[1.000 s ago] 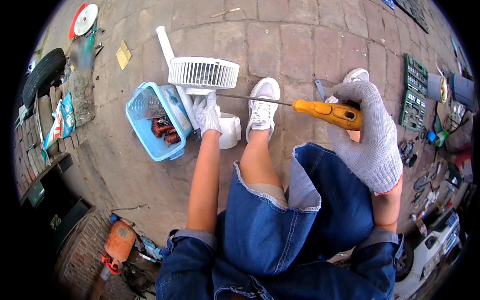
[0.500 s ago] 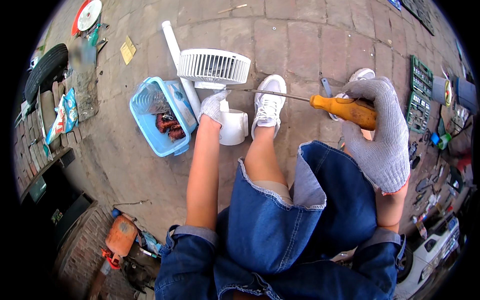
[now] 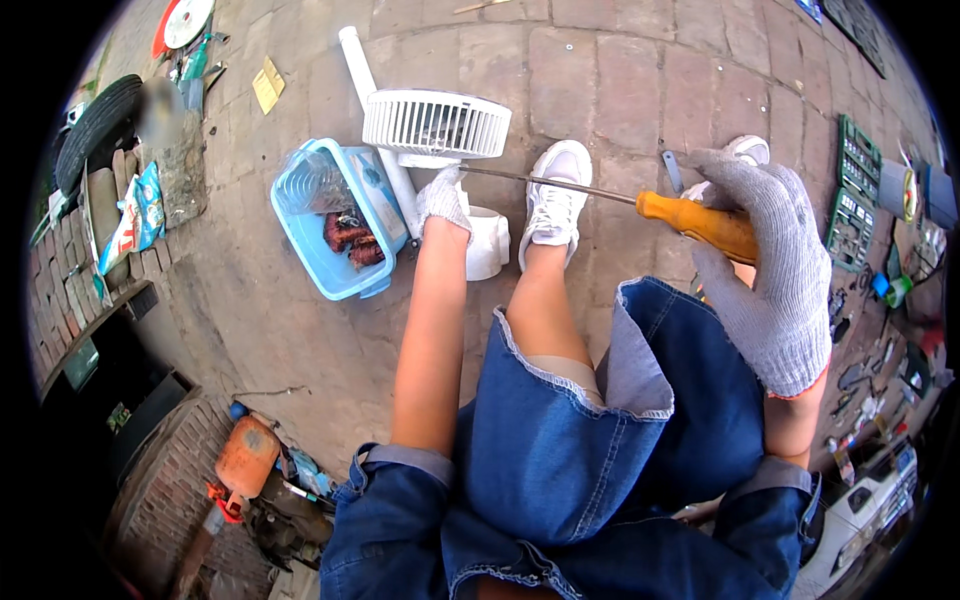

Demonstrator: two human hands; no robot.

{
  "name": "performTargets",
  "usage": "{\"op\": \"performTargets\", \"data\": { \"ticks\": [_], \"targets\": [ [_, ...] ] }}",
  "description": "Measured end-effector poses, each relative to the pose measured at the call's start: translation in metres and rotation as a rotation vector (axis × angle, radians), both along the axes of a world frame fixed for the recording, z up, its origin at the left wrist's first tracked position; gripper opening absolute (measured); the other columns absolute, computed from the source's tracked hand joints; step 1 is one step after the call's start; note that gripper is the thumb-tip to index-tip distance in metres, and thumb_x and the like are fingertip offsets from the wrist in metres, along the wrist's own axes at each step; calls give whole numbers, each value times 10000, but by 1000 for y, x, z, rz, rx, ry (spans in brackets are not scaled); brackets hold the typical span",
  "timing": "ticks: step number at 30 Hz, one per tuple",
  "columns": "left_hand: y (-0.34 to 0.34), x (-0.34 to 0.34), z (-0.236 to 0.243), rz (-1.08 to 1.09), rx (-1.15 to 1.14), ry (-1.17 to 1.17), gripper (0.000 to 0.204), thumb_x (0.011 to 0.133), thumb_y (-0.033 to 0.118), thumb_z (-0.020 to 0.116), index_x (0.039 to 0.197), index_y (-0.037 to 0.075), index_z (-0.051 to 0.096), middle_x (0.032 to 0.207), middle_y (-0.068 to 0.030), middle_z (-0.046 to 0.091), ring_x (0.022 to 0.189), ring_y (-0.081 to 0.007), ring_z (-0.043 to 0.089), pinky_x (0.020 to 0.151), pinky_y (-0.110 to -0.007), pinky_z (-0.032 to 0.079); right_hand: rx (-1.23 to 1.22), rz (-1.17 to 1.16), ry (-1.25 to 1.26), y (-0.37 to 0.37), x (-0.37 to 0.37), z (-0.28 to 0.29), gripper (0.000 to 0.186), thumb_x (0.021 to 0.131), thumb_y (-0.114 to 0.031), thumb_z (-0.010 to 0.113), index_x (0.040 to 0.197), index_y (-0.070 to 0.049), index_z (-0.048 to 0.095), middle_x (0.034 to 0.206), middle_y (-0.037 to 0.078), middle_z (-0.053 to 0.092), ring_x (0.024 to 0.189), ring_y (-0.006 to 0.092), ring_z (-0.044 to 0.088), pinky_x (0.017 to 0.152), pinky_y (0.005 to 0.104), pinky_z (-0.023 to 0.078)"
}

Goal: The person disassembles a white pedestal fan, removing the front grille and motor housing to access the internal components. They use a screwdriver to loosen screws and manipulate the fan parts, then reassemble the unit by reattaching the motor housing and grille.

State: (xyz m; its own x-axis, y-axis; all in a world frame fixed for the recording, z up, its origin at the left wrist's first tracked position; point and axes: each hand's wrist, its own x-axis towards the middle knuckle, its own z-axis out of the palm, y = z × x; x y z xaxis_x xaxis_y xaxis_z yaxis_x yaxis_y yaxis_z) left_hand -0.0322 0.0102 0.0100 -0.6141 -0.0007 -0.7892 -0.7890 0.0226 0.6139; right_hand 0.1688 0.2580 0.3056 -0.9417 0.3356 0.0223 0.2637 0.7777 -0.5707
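The right hand (image 3: 787, 285) has straightened its fingers, spread around the screwdriver (image 3: 692, 219). I can't tell the left hand's (image 3: 443, 203) grip, under the fan (image 3: 436, 125); brick paving (image 3: 630, 85) lies below.

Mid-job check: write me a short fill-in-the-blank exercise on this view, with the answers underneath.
1. The left hand and right hand both wear grey ____.
2. The screwdriver has its handle nearest the ____ hand.
3. The container with reddish coils is light ____.
4. The slatted housing beyond the left hand is ____ in colour.

Missing words: gloves; right; blue; white
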Motion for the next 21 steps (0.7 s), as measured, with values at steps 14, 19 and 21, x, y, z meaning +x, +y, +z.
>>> {"op": "performTargets", "data": {
  "ticks": [14,19,21],
  "targets": [
    [39,25,27,-70,-293,-34,437,872,325,547,1079,-53,618,1030,-103,632,857,-193,564,723,-344,451,-71,-192,190,-2,-5,-5,428,739,-128,768,1127,-10,634,924,112,656,782,197,638,726,282,509],
    [47,38,30,110,-97,-42,351,897,273,514,1095,4,622,1047,-70,613,899,-173,556,764,-332,453,17,-251,11,-4,-1,4,325,815,-20,643,1139,-11,625,905,123,657,782,207,656,732,294,528],
    [50,39,41,130,-11,-31,315,887,254,530,1097,36,618,1051,-54,590,932,-163,542,806,-317,446,-50,-175,71,-13,-2,14,386,766,52,600,1144,-20,621,869,119,634,764,215,640,702,295,526]
  ]
}}
